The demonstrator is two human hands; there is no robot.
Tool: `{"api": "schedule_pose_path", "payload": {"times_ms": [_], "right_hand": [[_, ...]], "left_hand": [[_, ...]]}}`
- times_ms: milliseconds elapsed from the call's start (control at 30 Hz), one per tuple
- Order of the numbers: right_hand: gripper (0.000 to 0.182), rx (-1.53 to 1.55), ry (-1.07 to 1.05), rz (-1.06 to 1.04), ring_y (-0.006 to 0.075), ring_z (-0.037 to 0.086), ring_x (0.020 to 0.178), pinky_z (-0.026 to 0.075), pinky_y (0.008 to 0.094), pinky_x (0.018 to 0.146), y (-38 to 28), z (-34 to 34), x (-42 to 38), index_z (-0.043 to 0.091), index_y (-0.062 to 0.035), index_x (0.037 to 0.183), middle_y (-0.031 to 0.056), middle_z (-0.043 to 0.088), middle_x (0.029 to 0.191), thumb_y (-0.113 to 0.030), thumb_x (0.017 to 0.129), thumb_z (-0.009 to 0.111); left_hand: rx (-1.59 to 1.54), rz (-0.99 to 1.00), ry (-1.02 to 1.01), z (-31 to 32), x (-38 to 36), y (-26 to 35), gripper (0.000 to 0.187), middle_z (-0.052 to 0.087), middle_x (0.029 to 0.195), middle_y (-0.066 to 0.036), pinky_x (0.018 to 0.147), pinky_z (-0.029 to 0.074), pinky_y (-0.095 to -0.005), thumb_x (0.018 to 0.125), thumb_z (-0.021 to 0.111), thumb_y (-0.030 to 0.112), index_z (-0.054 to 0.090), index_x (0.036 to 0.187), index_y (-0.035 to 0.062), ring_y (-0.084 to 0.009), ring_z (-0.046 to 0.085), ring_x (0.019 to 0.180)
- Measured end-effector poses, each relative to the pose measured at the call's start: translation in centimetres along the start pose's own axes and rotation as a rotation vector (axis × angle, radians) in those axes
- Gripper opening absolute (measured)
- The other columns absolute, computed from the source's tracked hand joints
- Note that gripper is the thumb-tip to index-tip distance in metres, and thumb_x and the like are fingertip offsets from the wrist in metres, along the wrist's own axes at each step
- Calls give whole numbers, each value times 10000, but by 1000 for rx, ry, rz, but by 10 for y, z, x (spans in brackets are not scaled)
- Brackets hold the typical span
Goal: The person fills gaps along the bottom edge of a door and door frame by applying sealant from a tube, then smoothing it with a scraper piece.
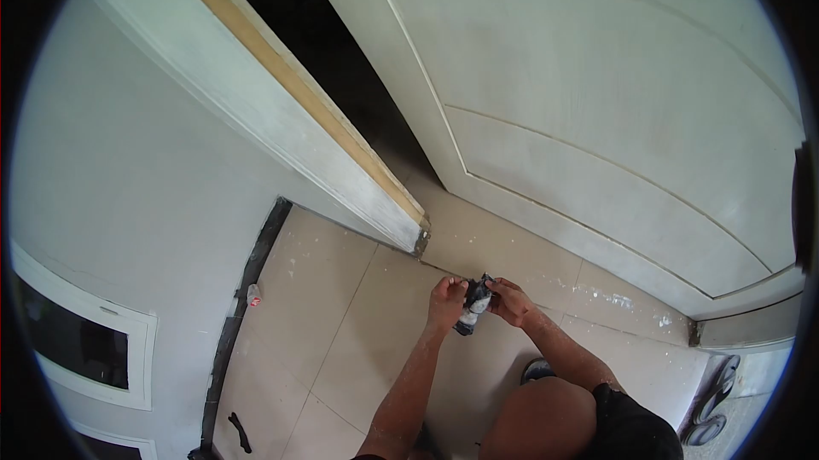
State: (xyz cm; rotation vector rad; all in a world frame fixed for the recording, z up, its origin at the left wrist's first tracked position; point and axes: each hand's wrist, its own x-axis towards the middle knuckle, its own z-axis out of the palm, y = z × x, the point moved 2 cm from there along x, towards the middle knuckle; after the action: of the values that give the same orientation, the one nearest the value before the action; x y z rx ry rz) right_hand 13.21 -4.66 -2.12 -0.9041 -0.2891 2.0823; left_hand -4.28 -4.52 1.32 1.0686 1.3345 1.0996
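Observation:
Between my two hands is a small, crumpled black-and-white bag [471, 310], held over the tiled floor. My left hand [447, 300] pinches its upper left edge with closed fingers. On the other side, my right hand [510, 300] grips the dark upper right edge between thumb and fingers. The lower end of the bag hangs free below both hands. Its contents are hidden. Pale specks dot my forearms.
A white panelled door [597, 119] stands ajar beside a white frame [281, 110] with a bare wood strip. White spots mark the floor tiles [341, 315]. A dark stick-like object [240, 433] and a small crumpled wrapper [253, 295] lie left; sandals [715, 400] lie right.

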Motion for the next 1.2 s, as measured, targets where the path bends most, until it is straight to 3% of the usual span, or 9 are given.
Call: {"api": "schedule_pose_path", "payload": {"times_ms": [67, 133, 200, 367, 467, 767, 833, 1067, 1200], "right_hand": [[239, -15, 11, 61, 158, 620, 903, 523, 360, 816, 19, -11, -3, 566, -109, 1099, 20, 634, 984, -277, 963, 668], [277, -58, 48, 139, 154, 610, 937, 522, 362, 822, 37, -13, -12, 558, -120, 1125, 18, 616, 1029, -311, 956, 668], [280, -99, 55, 237, 155, 610, 938, 522, 360, 828, 63, -21, -26, 556, -126, 1134, 15, 611, 1052, -313, 955, 664], [288, -350, -26, 506, 137, 602, 947, 516, 346, 852, 109, -33, -51, 562, -148, 1150, 1, 603, 1063, -321, 945, 665], [275, -358, -80, 533, 124, 601, 936, 519, 336, 838, 115, -39, -57, 582, -143, 1119, -1, 607, 1023, -318, 931, 681], [219, -387, -74, 501, 115, 604, 905, 521, 312, 804, 101, -37, -51, 602, -136, 1071, 1, 611, 1000, -263, 913, 685], [222, -385, -80, 510, 115, 605, 905, 520, 311, 802, 102, -39, -48, 600, -134, 1073, 2, 614, 998, -267, 915, 683], [224, -350, -97, 530, 119, 616, 902, 518, 307, 796, 104, -40, -47, 595, -132, 1077, 9, 627, 1009, -286, 934, 671], [215, -335, -53, 536, 121, 617, 902, 518, 311, 793, 106, -42, -43, 597, -133, 1078, 10, 634, 1018, -289, 945, 660]], "left_hand": [[412, 41, 12, -2, 12, 4, 173, 622, 784, -16, 690, 501, -293, 979, 627, 191, 607, 963, 20, -106, 593, 744], [630, 168, -33, -7, 29, -9, 126, 691, 886, -131, 735, 533, -379, 964, 625, 141, 602, 1006, 24, -249, 694, 827], [692, 169, -138, -9, 42, -6, 120, 703, 947, -163, 744, 533, -393, 954, 630, 132, 614, 1001, 22, -326, 693, 867], [758, 402, -190, -16, 89, -30, 87, 685, 876, -152, 764, 523, -412, 895, 667, 74, 647, 967, 28, -330, 668, 842], [795, 466, -171, -10, 113, -30, 85, 677, 853, -149, 760, 517, -411, 861, 692, 59, 661, 934, 29, -328, 658, 834], [932, 425, -138, 9, 164, -26, 164, 694, 766, -118, 659, 527, -359, 805, 782, 129, 660, 852, 31, -269, 692, 711], [1013, 308, -73, 9, 172, -29, 171, 689, 739, -112, 655, 525, -358, 801, 789, 144, 665, 841, 33, -270, 687, 689], [1090, 36, -19, 15, 161, -38, 257, 719, 790, -123, 706, 552, -408, 773, 816, 269, 688, 811, 50, -301, 720, 779], [1008, 21, 108, 20, 177, -50, 262, 719, 801, -150, 715, 552, -412, 775, 813, 274, 702, 821, 41, -314, 722, 806]]}}
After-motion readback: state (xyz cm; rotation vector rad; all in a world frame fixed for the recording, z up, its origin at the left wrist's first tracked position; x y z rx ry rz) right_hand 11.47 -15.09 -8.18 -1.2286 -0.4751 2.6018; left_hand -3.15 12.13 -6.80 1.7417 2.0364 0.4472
